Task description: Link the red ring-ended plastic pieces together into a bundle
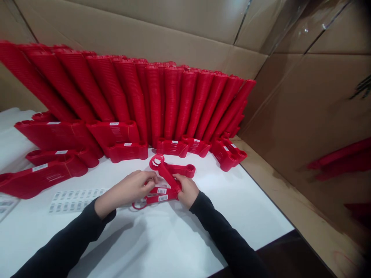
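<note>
My right hand [188, 190] grips the lower end of a red plastic link-shaped part [169, 177], which has a ring with a cut-out centre at its upper end. My left hand [133, 188] is just left of that part, its fingers curled with the tips together; whatever they pinch is too small to make out. Under and beside the hands lie labelled red parts [155, 199], with white barcode stickers facing up. Behind the held part rests another red part [182, 170]. A sheet of barcode stickers [77, 200] lies left of my left wrist.
Tall stacks of nested red parts [172, 104] line the back of the white table [174, 239]. Shorter labelled bundles [121, 151] stand before them, with more at the left [43, 175]. Cardboard walls [174, 34] rise behind and at the right.
</note>
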Tool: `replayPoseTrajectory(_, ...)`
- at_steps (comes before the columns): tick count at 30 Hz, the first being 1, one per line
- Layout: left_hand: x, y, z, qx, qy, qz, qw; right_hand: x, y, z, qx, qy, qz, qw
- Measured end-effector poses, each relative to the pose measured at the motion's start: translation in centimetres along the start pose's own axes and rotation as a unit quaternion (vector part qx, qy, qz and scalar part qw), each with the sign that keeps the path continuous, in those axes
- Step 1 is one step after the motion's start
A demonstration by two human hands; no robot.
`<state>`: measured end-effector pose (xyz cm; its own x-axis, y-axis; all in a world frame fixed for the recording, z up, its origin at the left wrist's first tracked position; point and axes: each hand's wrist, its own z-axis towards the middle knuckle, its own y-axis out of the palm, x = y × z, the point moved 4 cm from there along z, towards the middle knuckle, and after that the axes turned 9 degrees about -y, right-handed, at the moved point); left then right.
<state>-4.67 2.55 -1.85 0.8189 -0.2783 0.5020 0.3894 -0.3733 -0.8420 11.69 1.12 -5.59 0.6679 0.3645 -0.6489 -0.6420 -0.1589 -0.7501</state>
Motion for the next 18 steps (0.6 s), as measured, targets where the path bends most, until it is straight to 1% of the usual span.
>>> replayPoseTrajectory(3,-0.6,0.4,0.2,0.02,0.022,0.031,0.999,-0.1,0.5,-0.1,-0.036,-0.007,-0.015,0.999)
replayPoseTrajectory(5,-1.0,0.7,0.4,0.041,0.029,0.045,0.998,0.0,0.6,-0.1,-0.051,0.0,-0.027,0.998)
replayPoseTrajectory(6,-1.1,1.0,0.4,0.041,0.028,0.05,0.998,0.0,0.7,-0.1,-0.054,0.005,-0.033,0.998)
replayPoseTrajectory(9,-1.4,1.4,0.4,0.024,0.016,0.06,0.998,0.1,0.7,-0.1,-0.055,0.013,-0.038,0.998)
replayPoseTrajectory(14,-1.6,1.4,0.4,0.01,0.03,0.069,0.997,0.4,0.7,-0.2,-0.053,0.023,-0.038,0.998)
replayPoseTrajectory(18,-2.1,2.1,0.6,-0.019,0.023,0.084,0.996,0.4,0.8,-0.2,-0.057,0.026,-0.037,0.997)
